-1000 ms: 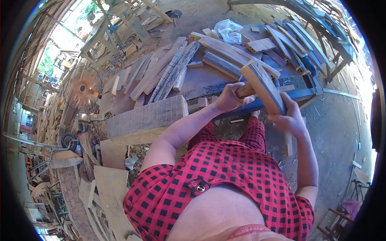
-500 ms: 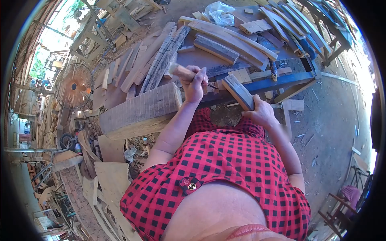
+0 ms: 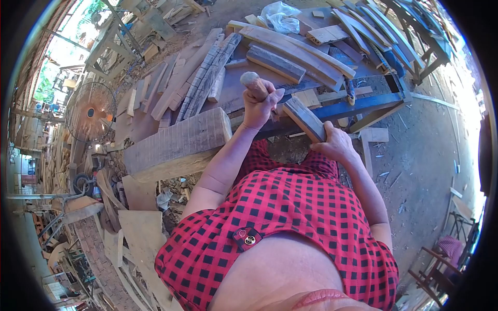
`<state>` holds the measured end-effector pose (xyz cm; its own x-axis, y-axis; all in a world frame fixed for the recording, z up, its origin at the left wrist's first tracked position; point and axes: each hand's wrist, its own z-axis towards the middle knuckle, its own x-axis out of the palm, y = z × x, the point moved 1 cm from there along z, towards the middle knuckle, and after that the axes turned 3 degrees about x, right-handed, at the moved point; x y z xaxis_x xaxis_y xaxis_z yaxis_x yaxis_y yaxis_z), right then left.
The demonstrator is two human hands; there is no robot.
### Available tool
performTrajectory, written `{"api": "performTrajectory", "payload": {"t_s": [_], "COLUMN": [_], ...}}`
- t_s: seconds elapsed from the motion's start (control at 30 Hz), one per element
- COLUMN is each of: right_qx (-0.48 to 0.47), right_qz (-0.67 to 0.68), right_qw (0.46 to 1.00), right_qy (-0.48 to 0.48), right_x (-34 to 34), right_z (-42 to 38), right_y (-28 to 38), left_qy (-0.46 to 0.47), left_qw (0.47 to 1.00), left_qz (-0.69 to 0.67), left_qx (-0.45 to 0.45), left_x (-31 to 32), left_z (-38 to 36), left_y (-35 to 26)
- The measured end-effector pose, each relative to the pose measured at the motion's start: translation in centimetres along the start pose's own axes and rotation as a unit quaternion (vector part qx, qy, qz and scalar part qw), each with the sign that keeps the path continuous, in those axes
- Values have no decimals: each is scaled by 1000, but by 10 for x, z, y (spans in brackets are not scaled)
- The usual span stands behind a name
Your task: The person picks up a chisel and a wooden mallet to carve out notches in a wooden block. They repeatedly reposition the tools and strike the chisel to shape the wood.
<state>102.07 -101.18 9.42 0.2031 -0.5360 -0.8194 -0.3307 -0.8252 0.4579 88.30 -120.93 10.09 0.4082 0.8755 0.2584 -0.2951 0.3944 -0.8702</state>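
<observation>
My left hand [image 3: 263,106] is closed around a thick wooden-handled tool [image 3: 254,85], whose rounded, pale butt end points up and away from me. The tool's lower end is mostly hidden behind my fingers, close to the near-left end of a short wooden block [image 3: 305,120]. My right hand [image 3: 334,142] grips that block by its lower right end, thumb and fingers on either side. It lies tilted over the dark edge of the low bench [image 3: 332,110] in front of my knees. A big squared timber [image 3: 179,140] rests left of my left forearm.
Several boards and beams [image 3: 290,49] lie on the bench top, with a clear plastic bag [image 3: 280,16] at the back. A round fan [image 3: 92,112] stands at the left. Wood scraps cover the ground, and a chair [image 3: 441,264] is at the lower right.
My left hand has moved a little right with the tool, whose butt end has swung up and right. My right hand and the block have stayed nearly in place.
</observation>
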Motion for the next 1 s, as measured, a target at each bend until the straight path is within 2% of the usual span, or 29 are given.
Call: {"api": "performTrajectory", "payload": {"t_s": [0.17, 0.23, 0.3, 0.33, 0.37, 0.4, 0.43, 0.47, 0.57, 0.63, 0.67, 0.7, 0.73, 0.8, 0.83, 0.9, 0.93, 0.97, 1.0], "right_qx": [-5, -7, 58, 55, -3, -61, -79, -117, -140, -307, -415, -417, -284, -142, -145, -272, -202, -201, -265], "right_qz": [5, 0, 136, 134, 237, 336, 411, 477, 512, 560, 443, 444, 345, 149, 148, 359, 409, 409, 451], "right_qw": [1000, 1000, 987, 987, 971, 936, 902, 858, 814, 695, 729, 727, 879, 977, 977, 875, 883, 884, 829], "right_qy": [-1, -3, 67, 66, -11, -85, -104, -150, -237, -331, -317, -317, -163, -48, -53, -178, -110, -110, -199], "right_x": [0, -2, -12, -16, -22, -28, -53, -78, -117, -122, -118, -120, -123, -132, -139, -150, -165, -156, -141], "right_z": [0, 1, 0, 0, -1, -2, -13, -27, -49, -51, -37, -35, -35, -38, -41, -53, -67, -62, -53], "right_y": [-2, -3, -3, -6, -11, -12, 1, 19, 39, 53, 45, 44, 51, 49, 53, 62, 61, 59, 54], "left_qy": [45, 82, 100, 119, 116, 120, 124, 167, 167, 172, 178, 178, 157, 142, 166, 186, 189, 191, 192], "left_qw": [999, 993, 992, 990, 991, 990, 988, 980, 978, 978, 977, 977, 984, 986, 982, 976, 975, 974, 974], "left_qz": [7, 8, 15, 21, 22, 40, 57, 55, 53, 47, 41, 43, -5, -51, -3, 44, 49, 55, 55], "left_qx": [-22, -80, -76, -71, -67, -65, -67, -90, -111, -111, -112, -111, -89, -72, -86, -106, -108, -111, -110], "left_x": [8, 11, 15, 19, 22, 26, 28, 23, 29, 31, 31, 35, 42, 40, 36, 30, 31, 31, 32], "left_z": [6, 11, 13, 14, 16, 16, 14, 16, 16, 16, 16, 16, 17, 13, 17, 16, 17, 16, 15], "left_y": [-2, -6, -4, -3, -4, -4, -4, 1, -1, 2, 2, 3, 3, 4, 4, 7, 6, 6, 7]}}
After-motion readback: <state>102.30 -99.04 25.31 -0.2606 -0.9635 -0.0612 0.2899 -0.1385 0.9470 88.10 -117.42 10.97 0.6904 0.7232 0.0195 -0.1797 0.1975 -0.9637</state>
